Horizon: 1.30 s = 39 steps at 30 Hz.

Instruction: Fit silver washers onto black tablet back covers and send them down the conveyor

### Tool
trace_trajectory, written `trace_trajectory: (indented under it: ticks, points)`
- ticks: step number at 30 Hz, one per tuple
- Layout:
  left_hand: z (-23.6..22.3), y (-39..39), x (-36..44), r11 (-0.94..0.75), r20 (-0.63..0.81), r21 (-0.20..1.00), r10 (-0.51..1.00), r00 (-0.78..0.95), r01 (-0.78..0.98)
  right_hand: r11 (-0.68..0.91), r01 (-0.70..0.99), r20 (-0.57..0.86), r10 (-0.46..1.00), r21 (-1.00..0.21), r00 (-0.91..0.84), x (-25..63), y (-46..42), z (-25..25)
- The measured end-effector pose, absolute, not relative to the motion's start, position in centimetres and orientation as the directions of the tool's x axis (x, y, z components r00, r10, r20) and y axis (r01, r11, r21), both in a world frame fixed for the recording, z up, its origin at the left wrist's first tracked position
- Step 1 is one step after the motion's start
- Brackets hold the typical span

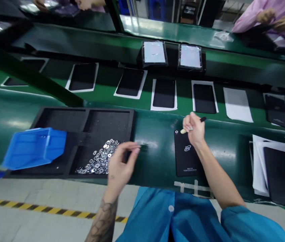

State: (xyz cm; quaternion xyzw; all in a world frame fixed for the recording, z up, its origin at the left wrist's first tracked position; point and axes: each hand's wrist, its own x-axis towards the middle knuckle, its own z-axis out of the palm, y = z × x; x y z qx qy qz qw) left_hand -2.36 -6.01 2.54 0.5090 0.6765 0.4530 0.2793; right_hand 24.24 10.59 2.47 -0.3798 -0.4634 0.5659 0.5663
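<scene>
A black tablet back cover [186, 158] lies on the green bench in front of me, with a pale logo and a silver ring at its top left corner. My right hand [195, 129] is closed round a pen-like tool [183, 131] over the cover's upper edge. The tool has a pale yellow end near the ring and a black end behind the fist. My left hand [122, 161] hovers beside a pile of small silver rings [98, 161] in a black tray. Its thumb and fingertips come together; anything between them is too small to make out.
A blue bin [35, 148] sits tilted on the divided black tray [129, 127]. Behind, covers on white sheets line a green belt [107, 97]. More covers and paper [259, 168] are stacked at right. Co-workers' hands [275, 22] show across the line.
</scene>
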Motion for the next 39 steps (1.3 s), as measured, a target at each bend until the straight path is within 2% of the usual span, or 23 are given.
trace_trajectory:
  ticks: [2,3,5,6,8,10,12,16,19,25,27,28,30,33,36,39]
  points:
    - [1.6,-6.7,2.3,0.004,0.034,0.951,0.992,-0.117,0.308,0.022,-0.276,0.017,1.000,-0.961,0.021,27.8,9.4,3.8]
    - [1.0,-7.2,4.6,0.002,0.004,0.969,1.000,-0.024,0.248,-0.037,-0.209,-0.046,0.998,-0.977,0.039,29.8,8.2,4.1]
    - [-0.1,-8.5,8.3,0.044,-0.059,0.989,0.993,0.099,0.144,-0.207,0.025,-0.205,0.977,-0.978,0.063,33.9,4.8,4.3]
    - [-0.6,-9.2,9.6,0.077,-0.091,0.991,0.986,0.138,0.108,-0.298,0.158,-0.287,0.954,-0.941,0.089,35.6,2.7,4.1]
    - [-1.3,-10.3,11.4,0.129,-0.140,0.989,0.970,0.197,0.066,-0.380,0.309,-0.341,0.924,-0.872,0.174,37.8,-1.7,3.2]
    - [-1.8,-10.9,12.1,0.157,-0.168,0.986,0.952,0.255,0.063,-0.423,0.299,-0.381,0.905,-0.855,0.191,38.0,-5.5,1.9]
    - [-2.1,-10.7,12.5,0.168,-0.179,0.984,0.931,0.319,0.062,-0.455,0.207,-0.429,0.889,-0.866,0.161,36.9,-7.6,0.5]
    - [-2.8,-8.2,12.5,0.178,-0.172,0.984,0.926,0.337,0.014,-0.469,0.055,-0.458,0.878,-0.882,0.140,35.9,-6.4,-0.5]
    - [-3.5,-5.7,11.2,0.126,-0.129,0.992,0.967,0.219,0.031,-0.434,0.014,-0.410,0.862,-0.901,0.298,39.1,-2.1,1.6]
    - [-4.4,-4.5,6.8,0.072,-0.076,0.996,0.991,0.107,0.049,-0.107,0.014,-0.088,0.878,-0.994,0.470,51.8,10.1,8.3]
    - [-4.5,-4.8,6.3,0.031,-0.038,0.997,0.994,0.102,0.065,-0.070,0.074,-0.022,0.858,-0.995,0.514,55.7,13.5,9.1]
    - [-4.5,-5.0,6.3,0.010,-0.018,0.997,0.995,0.101,0.076,-0.101,0.170,0.004,0.848,-0.980,0.531,57.3,14.8,9.0]
    - [-4.6,-5.1,6.6,-0.030,0.019,0.995,0.994,0.109,0.098,-0.248,0.440,0.038,0.837,-0.863,0.546,59.8,16.5,8.3]
    - [-4.9,-4.9,7.2,-0.083,0.070,0.990,0.991,0.117,0.114,-0.420,0.711,0.065,0.836,-0.564,0.545,61.0,18.0,6.4]
    - [-5.2,-4.6,7.4,-0.120,0.104,0.986,0.986,0.132,0.118,-0.379,0.810,0.093,0.881,-0.447,0.464,58.8,19.6,4.3]
    - [-5.2,-4.2,7.4,-0.155,0.132,0.979,0.977,0.169,0.130,-0.217,0.897,0.052,0.965,-0.384,0.256,54.1,22.1,1.8]
